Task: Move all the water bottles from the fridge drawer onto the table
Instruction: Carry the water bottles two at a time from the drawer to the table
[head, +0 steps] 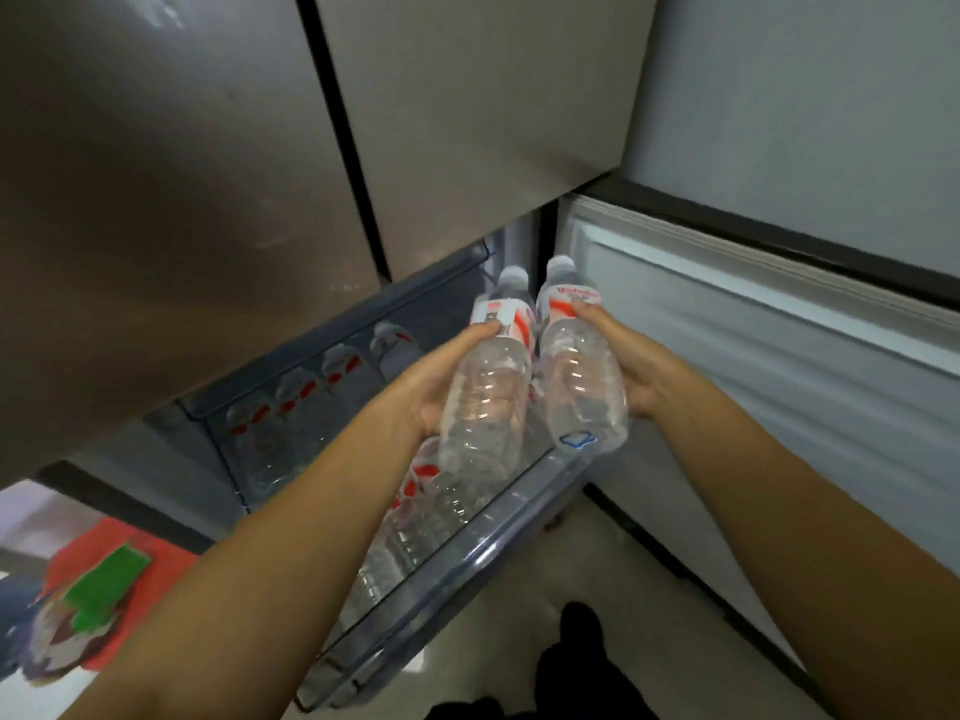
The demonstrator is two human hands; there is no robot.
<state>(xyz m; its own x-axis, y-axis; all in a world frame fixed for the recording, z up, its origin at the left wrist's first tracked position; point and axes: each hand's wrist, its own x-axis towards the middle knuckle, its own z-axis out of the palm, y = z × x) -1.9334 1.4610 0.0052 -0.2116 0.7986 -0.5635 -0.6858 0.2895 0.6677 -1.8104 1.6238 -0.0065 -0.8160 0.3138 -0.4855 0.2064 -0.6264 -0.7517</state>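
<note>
The fridge (208, 174) fills the view from 9 o'clock round to 1 o'clock, its upper doors closed, with the open lower door (753, 356) swung out at 3 o'clock. Below them the clear fridge drawer (467, 558) is pulled out and runs from the centre down toward 6 o'clock. Several water bottles (415, 517) lie on their sides in it, and a row more stands behind the tinted bin wall (311, 376) at 9 o'clock, so by my reading most of the job is ahead of you. No counter is in view.

Your left hand (441, 387) is wrapped round the left bottle (488, 387), thumb lying along its side up to the red and white label. Your right hand (618, 361) curls round the right bottle (576, 371) the same way. The 2 bottles sit side by side, just above the drawer, caps pointing to 12 o'clock and bases toward you.

Expect each full bottle to feel fairly heavy for its size, and the thin ribbed plastic to give a little under a squeeze. Straight from the fridge the walls may be slick with condensation. Grip at the ribbed waist below the label, where your hands are now, rather than the cap. Carry them apart so they do not knock together.
</note>
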